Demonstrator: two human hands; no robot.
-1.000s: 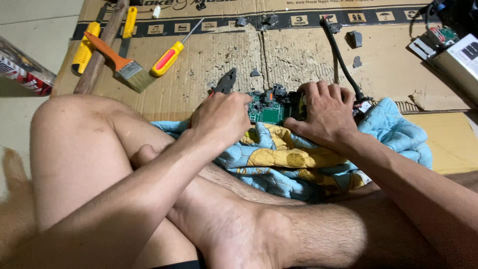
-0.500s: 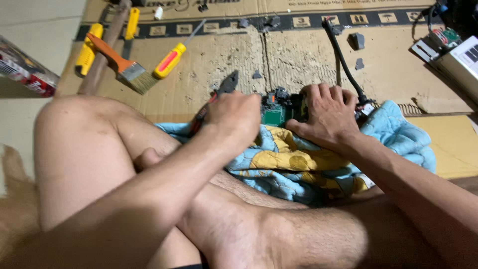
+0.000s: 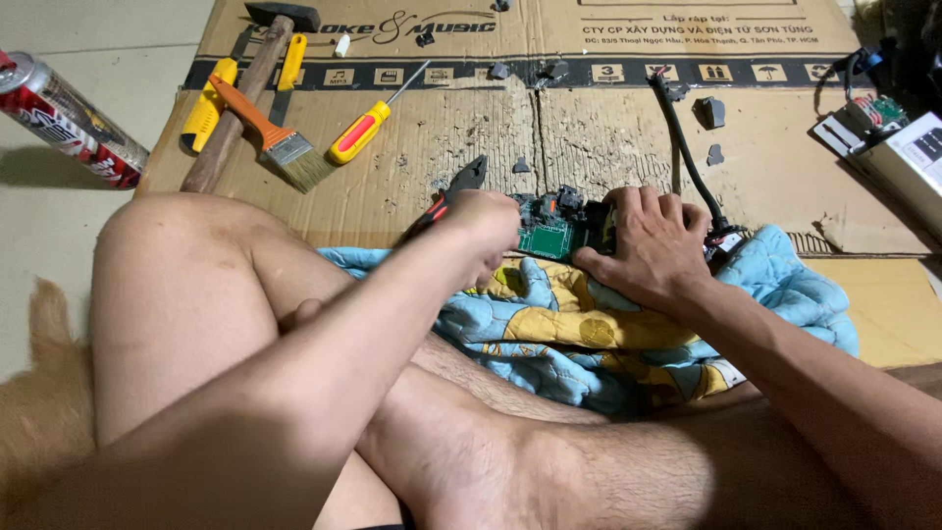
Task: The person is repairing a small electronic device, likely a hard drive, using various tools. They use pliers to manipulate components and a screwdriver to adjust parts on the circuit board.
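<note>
My left hand (image 3: 488, 233) is closed around the red-and-black handles of a pair of pliers (image 3: 459, 188), whose dark jaws point up and away over the cardboard. My right hand (image 3: 650, 243) presses down on a green circuit board (image 3: 546, 238) with black parts, holding it against a blue and yellow quilted cloth (image 3: 628, 324). A black cable (image 3: 685, 147) runs from the board up the cardboard sheet (image 3: 471, 137). My bare legs are crossed in front, hiding the near side of the cloth.
A hammer (image 3: 245, 88), a paintbrush with an orange handle (image 3: 270, 132), a yellow-and-red screwdriver (image 3: 365, 128) and a yellow tool (image 3: 203, 116) lie at the upper left. A can (image 3: 69, 118) lies on the tiled floor. A white box (image 3: 908, 157) with a small board sits at the right.
My left hand has lifted the pliers off the board and drawn them left and toward me. My right hand has stayed on the board. The view has shifted slightly.
</note>
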